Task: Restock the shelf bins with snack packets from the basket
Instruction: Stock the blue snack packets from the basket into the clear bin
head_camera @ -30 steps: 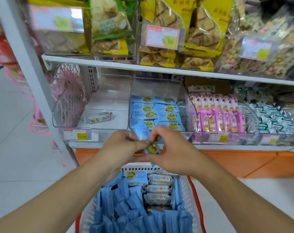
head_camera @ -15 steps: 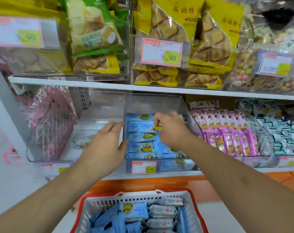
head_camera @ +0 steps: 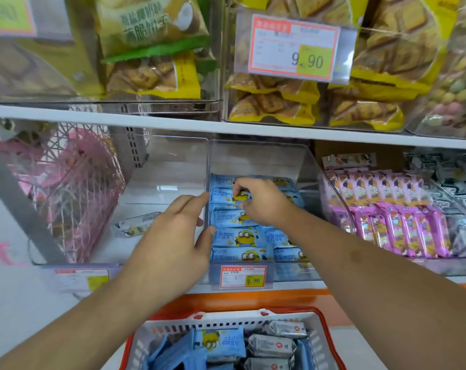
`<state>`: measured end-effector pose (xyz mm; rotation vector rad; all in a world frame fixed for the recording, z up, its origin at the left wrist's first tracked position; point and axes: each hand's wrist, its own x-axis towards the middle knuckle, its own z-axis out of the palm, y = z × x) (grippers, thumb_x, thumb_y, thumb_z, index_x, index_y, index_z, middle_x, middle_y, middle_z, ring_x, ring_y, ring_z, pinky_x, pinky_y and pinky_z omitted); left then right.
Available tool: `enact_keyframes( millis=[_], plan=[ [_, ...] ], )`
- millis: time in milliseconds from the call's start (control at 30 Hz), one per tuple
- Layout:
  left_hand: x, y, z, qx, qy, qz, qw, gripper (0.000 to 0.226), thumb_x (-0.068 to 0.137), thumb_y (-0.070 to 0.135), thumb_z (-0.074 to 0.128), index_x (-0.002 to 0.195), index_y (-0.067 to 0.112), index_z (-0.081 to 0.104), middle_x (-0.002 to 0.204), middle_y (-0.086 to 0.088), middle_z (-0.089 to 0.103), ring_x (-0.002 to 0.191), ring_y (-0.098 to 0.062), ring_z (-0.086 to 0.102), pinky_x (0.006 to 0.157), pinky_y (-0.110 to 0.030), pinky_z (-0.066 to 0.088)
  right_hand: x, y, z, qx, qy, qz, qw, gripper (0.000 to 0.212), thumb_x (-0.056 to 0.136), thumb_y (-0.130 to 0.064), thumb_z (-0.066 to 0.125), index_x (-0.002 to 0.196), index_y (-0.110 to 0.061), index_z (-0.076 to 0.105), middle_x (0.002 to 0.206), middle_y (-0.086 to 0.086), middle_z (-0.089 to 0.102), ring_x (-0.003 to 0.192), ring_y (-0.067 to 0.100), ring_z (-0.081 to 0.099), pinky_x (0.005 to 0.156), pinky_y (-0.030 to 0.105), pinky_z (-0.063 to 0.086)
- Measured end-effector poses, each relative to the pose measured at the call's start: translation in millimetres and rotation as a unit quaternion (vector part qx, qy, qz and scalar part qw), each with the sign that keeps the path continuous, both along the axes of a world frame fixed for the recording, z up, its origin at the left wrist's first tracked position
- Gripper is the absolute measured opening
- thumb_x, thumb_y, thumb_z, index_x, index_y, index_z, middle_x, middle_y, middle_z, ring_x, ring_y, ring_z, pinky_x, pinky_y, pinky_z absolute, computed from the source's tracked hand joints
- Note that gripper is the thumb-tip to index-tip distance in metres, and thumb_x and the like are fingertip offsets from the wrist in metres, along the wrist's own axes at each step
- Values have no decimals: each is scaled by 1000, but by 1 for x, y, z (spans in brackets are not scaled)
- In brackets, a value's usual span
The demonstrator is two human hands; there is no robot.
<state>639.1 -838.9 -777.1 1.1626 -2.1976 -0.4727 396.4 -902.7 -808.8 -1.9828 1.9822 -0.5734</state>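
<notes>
While your right hand (head_camera: 263,202) is reaching into the clear middle bin (head_camera: 261,156), its fingers are curling round a blue packet (head_camera: 227,196) in the left row, pinching it near the cartoon print, so you are setting it down among the others. Your left hand (head_camera: 173,236) is stretching out with fingers nearly straight, holding nothing, its fingertips touching the bin's left wall and its thumb lying against that wall lower down; you are steadying the bin, and that looks like the right idea.

To do this step well, you are wanting the packet lying flat, print up, lined up with the packets in front of it. By my reading, the risk is nudging the neighbouring packets out of line as your fingers are leaving, so you are better off letting go gently and lifting straight up.

Below, the red-rimmed basket (head_camera: 330,340) is waiting with more blue packets (head_camera: 218,343) and some grey packets (head_camera: 271,345). The bin on the left (head_camera: 159,166) is holding only 1 pale packet (head_camera: 138,222), so that one is looking in need of stock too, though I cannot tell whether the grey ones match it.
</notes>
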Motion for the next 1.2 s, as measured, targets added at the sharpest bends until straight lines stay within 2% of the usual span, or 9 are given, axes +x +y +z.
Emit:
enact_keyframes(
  millis=[167,267,367,433,600,733,900,1100,1200],
  plan=[
    [-1,3,1,5,-1,7,1000,58,99,26,58,153,33,40,129,18,50,94,3,56,82,-16,42,-14,23,12,-27,-62,-44,997,45,88,16,53,103,-22,72,120,3,67,74,14,63,62,29,50],
    [-2,5,2,8,0,9,1000,58,99,25,58,154,30,39,130,16,50,98,-1,58,86,-21,48,-26,36,19,-42,-16,-93,995,37,81,13,57,100,-15,72,109,4,67,95,21,66,77,32,55],
    [-2,6,3,10,2,9,1000,59,99,24,58,155,30,39,130,15,50,102,-3,60,88,-26,51,-28,44,21,68,-7,-93,993,21,93,-6,68,111,-14,72,112,5,73,98,21,71,87,35,60],
    [-2,6,2,10,-1,11,1000,59,100,24,57,155,29,38,132,14,50,102,-3,59,88,-24,50,-24,48,18,105,-7,-73,992,30,92,-22,79,120,-13,72,100,5,77,95,19,73,85,28,57],
    [-3,6,2,11,-6,15,1000,60,100,24,57,156,29,36,132,15,48,103,-3,58,87,-24,49,-16,38,4,97,-15,-76,992,24,85,-6,82,105,3,72,75,11,71,77,19,71,93,43,61],
    [-3,6,2,12,-4,14,1000,60,100,24,57,156,30,36,132,14,49,102,-2,59,88,-27,52,-8,37,1,78,3,-65,995,29,86,0,79,113,-12,78,95,0,76,94,11,70,94,30,59],
    [-2,5,0,8,6,10,1000,60,100,23,57,155,31,35,130,15,48,100,-2,59,88,-27,53,-6,42,5,61,96,-49,992,20,91,-13,78,110,-16,81,121,1,68,110,18,66,97,35,57],
    [-1,5,0,7,12,3,1000,60,100,24,57,155,32,36,127,15,48,100,-4,60,87,-30,55,-18,43,6,40,24,-47,998,24,99,-10,63,116,-15,78,110,0,71,80,2,60,76,14,48],
    [-1,4,-2,3,9,2,1000,60,100,24,56,155,32,36,127,16,48,99,-4,60,87,-31,55,-30,37,6,-40,30,-86,995,32,95,-5,58,121,-17,73,122,3,62,106,16,60,94,25,51]
  ],
)
